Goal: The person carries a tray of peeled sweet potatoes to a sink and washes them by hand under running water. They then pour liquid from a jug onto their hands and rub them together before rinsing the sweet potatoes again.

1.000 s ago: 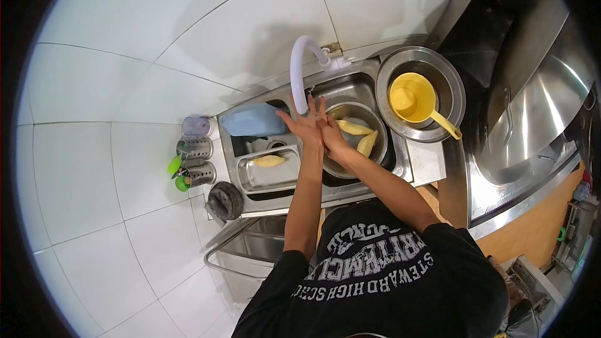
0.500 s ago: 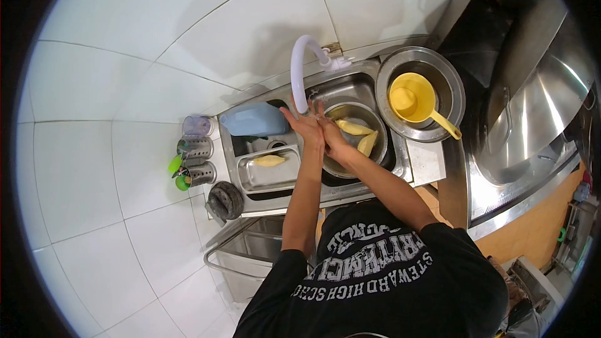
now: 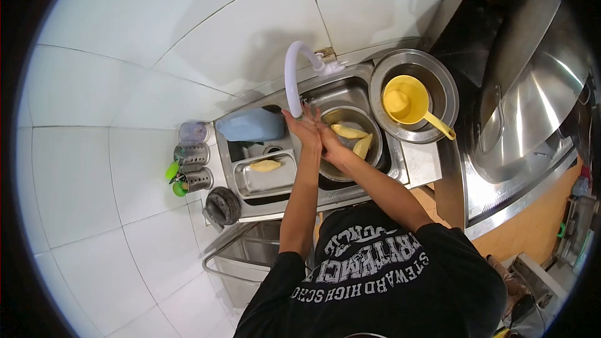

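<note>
Under the mouth of the white curved faucet (image 3: 291, 81), my left hand (image 3: 304, 129) is open with its palm up and fingers spread. My right hand (image 3: 329, 140) touches it from the right, its fingers against the left palm and partly hidden. Beside the hands, a round steel bowl (image 3: 341, 114) in the sink basin holds peeled yellow pieces (image 3: 362, 146). Another peeled yellow piece (image 3: 265, 166) lies in a rectangular steel tray (image 3: 270, 183) to the left. Neither hand visibly holds an object.
A blue jug (image 3: 250, 125) lies at the sink's left. Steel utensil holders (image 3: 198, 179) and a dark coiled scrubber (image 3: 223, 206) stand by the left wall. At right, a large steel pot (image 3: 451, 87) holds a yellow dipper (image 3: 407, 100), near a big steel lid (image 3: 532, 112).
The view has shifted slightly, so the sink and its contents appear a little further left. Both hands stay together under the faucet, with only slight finger movement.
</note>
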The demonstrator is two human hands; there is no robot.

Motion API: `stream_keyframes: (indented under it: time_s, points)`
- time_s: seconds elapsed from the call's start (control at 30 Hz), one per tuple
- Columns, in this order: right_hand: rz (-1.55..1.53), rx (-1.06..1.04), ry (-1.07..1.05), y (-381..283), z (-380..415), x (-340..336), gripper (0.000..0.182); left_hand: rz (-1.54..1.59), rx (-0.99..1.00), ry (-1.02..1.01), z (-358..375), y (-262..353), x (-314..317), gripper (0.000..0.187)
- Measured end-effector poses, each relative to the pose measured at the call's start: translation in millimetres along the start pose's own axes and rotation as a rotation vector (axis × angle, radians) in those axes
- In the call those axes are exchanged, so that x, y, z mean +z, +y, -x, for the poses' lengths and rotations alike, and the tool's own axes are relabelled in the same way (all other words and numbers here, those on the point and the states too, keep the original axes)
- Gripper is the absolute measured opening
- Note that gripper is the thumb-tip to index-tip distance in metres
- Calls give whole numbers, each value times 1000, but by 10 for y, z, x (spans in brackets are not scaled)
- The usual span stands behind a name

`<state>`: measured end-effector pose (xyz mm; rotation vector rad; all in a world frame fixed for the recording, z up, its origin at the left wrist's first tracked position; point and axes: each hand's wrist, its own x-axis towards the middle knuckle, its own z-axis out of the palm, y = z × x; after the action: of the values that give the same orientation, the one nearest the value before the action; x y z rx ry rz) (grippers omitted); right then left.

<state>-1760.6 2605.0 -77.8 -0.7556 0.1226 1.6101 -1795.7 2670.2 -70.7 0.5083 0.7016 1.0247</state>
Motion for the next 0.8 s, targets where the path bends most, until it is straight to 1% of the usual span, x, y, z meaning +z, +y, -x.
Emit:
stream_keyframes:
  time_s: [0.07,0.1,0.17,0.2,0.27,0.3,0.33,0.4,0.43,0.47,0.5,0.53,0.57,0.6,0.63,0.67,0.7,0.73,0.77,0.8]
  points:
    - [63,-29,22,-106,256,181,58,-69,39,-128,-18,-68,-71,74]
    - [71,-25,18,-146,377,279,58,-64,47,-125,13,-67,-67,74]
    - [251,11,261,-119,575,402,58,-265,-36,-215,96,-48,-86,69]
    - [257,14,259,18,566,352,58,-261,-31,-211,58,-65,-131,69]
    - [604,-249,242,283,511,271,66,-674,71,-186,-33,-129,-306,61]
    - [579,-239,211,229,537,315,73,-134,-8,-223,-52,-431,-703,59]
    - [595,-230,194,93,627,448,73,-126,11,-210,72,-463,-666,59]
    - [232,-33,283,-273,781,708,77,-309,-34,-235,408,-362,-358,60]
    - [252,-173,78,-73,34,-288,76,-402,-56,-241,561,-260,-169,61]
    - [269,-157,53,-62,102,-75,76,-496,-77,-246,645,-155,-29,62]
    - [348,-233,136,-86,330,292,76,-589,-101,-253,640,-71,19,63]
    - [431,-311,225,-81,539,560,76,-578,-80,-235,595,-2,-1,63]
    - [502,-215,242,-26,628,639,70,-490,-114,-196,543,62,-30,66]
    - [525,-203,234,49,571,564,70,-400,-151,-158,508,96,-54,68]
    - [579,-289,211,130,433,431,64,-567,-69,-92,247,-195,-437,49]
    - [630,-379,182,98,391,480,58,-549,-50,-79,190,-218,-478,49]
    - [653,-301,222,-5,350,514,64,-475,-133,-95,172,-239,-549,46]
    - [670,-287,213,-38,299,522,64,-402,-222,-109,187,-270,-639,44]
    - [578,-353,218,-39,224,486,58,-679,2,-216,310,-94,-478,51]
    - [484,-423,221,-32,127,476,53,-671,6,-206,398,24,-343,51]
